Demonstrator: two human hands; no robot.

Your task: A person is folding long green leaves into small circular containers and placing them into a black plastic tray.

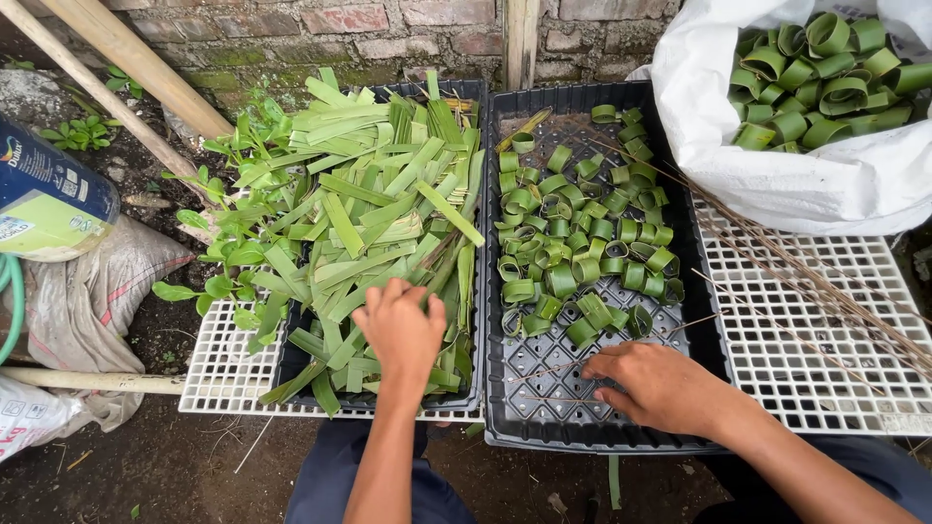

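Note:
My left hand [400, 325] rests palm down on a heap of flat green leaf strips [388, 199] piled in the left black tray [478, 291], fingers spread among the strips. My right hand [652, 380] lies on the mesh floor of the right black tray [704, 320], fingertips touching thin brown sticks [549, 396] at its near end. Beyond it, many green leaf rings [573, 243] fill the middle of that tray. Whether either hand pinches anything is not clear.
Both trays sit on a white plastic grid [815, 320]. A white sack [777, 180] of more leaf rings stands at the back right. Long thin sticks [825, 291] lie across the grid. Weeds, bamboo poles, a brick wall and a blue-green container [49, 194] are on the left.

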